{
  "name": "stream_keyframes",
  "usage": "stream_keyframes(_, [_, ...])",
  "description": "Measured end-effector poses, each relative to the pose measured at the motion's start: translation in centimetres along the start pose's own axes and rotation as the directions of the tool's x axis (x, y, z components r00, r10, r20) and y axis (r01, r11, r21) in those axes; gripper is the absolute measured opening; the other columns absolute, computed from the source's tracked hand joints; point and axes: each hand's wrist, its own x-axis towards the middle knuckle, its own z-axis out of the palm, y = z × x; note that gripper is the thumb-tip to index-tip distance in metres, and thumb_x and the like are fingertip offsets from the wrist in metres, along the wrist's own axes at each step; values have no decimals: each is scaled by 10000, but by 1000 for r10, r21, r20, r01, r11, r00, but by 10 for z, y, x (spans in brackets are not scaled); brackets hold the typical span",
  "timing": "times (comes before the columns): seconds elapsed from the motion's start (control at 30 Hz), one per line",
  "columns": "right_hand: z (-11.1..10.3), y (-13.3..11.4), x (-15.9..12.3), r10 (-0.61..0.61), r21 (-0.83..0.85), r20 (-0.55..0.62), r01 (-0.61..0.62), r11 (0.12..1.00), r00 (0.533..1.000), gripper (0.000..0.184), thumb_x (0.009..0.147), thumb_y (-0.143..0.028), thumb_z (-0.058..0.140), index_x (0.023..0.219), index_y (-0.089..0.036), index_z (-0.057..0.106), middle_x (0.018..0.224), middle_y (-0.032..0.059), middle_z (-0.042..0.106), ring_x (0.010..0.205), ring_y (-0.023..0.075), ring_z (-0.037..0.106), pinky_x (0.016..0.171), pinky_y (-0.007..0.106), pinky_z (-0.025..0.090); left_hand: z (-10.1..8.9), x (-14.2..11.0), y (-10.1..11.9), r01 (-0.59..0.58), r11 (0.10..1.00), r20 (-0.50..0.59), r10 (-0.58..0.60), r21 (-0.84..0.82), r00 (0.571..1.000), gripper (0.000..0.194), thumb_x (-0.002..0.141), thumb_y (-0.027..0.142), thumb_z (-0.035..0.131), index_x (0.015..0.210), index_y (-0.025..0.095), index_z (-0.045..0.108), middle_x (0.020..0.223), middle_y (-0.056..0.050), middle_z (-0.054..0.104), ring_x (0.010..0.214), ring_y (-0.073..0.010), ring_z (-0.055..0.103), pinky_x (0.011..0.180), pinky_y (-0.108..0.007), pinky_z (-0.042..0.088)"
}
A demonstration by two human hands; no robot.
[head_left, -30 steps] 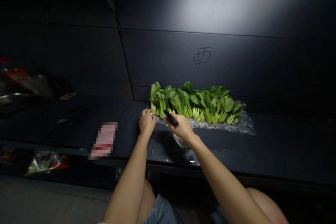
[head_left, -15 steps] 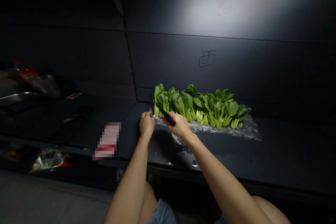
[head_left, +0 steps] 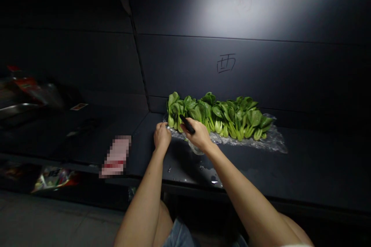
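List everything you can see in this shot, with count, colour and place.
bok choy: one row of many heads, green, on the plastic at the shelf back.
plastic sheet: one, clear, under the greens.
shelf: one, dark, across the view.
black handle: one, in the right hand; its tip is hidden.
blurred card: one, pink-red, at the shelf's left front edge.
left hand: at the plastic's left end.
right hand: closed around the black handle.
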Motion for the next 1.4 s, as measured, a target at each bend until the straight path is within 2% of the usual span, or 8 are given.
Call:
stream_keyframes(0.23, [-5, 23, -16, 36, 48, -124, -30, 998, 992, 263, 980, -377, 479, 1027, -191, 658, 914, 78, 726, 850, 205, 661, 729, 254, 407, 12, -3, 19, -63, 998, 5, 63, -22, 998, 374, 868, 91, 469, 1201, 149, 628, 1280, -140, 581, 1148, -244, 612, 1048, -345, 473])
stream_keyframes(0.43, [-13, 48, -29, 61, 130, -175, -39, 991, 983, 303, 977, -419, 455, 1014, -187, 646, 893, 77, 722, 829, 211, 662, 703, 258, 411, 24, -4, 34, -146, 988, -9, 146, -43, 989, 391, 862, 108, 456, 1215, 150, 619, 1314, -145, 563, 1243, -254, 557, 1098, -363, 444])
stream_keyframes(0.67, [-13, 74, -45, 163, 248, -261, -97, 964, 952, 332, 969, -449, 445, 942, -185, 645, 833, 72, 703, 731, 200, 639, 667, 265, 417, 37, -7, 43, -219, 975, -26, 218, -35, 976, 392, 868, 122, 435, 1217, 145, 611, 1314, -148, 564, 1268, -251, 535, 1107, -376, 438])
stream_keyframes(0.93, [-18, 84, -52, 234, 285, -294, -149, 947, 927, 355, 968, -457, 422, 857, -191, 629, 800, 76, 689, 720, 199, 622, 658, 271, 418, 37, -7, 46, -254, 967, -11, 254, -17, 967, 387, 866, 125, 449, 1219, 130, 608, 1304, -165, 561, 1252, -269, 542, 1102, -398, 445])
stream_keyframes(1.2, [-36, 95, -57, 212, 252, -337, -130, 959, 917, 342, 959, -469, 436, 875, -194, 621, 809, 69, 686, 734, 198, 632, 677, 269, 423, 38, -11, 52, -258, 966, -23, 258, -6, 966, 383, 873, 157, 456, 1223, 146, 610, 1323, -158, 543, 1249, -273, 546, 1090, -394, 458])
stream_keyframes(1.4, [-33, 108, -63, 298, 328, -380, -174, 928, 876, 365, 956, -489, 431, 872, -193, 627, 730, 51, 650, 676, 196, 611, 638, 269, 410, 40, -12, 52, -266, 964, -20, 266, -4, 964, 379, 877, 165, 466, 1227, 151, 610, 1341, -161, 522, 1280, -277, 526, 1102, -400, 451])
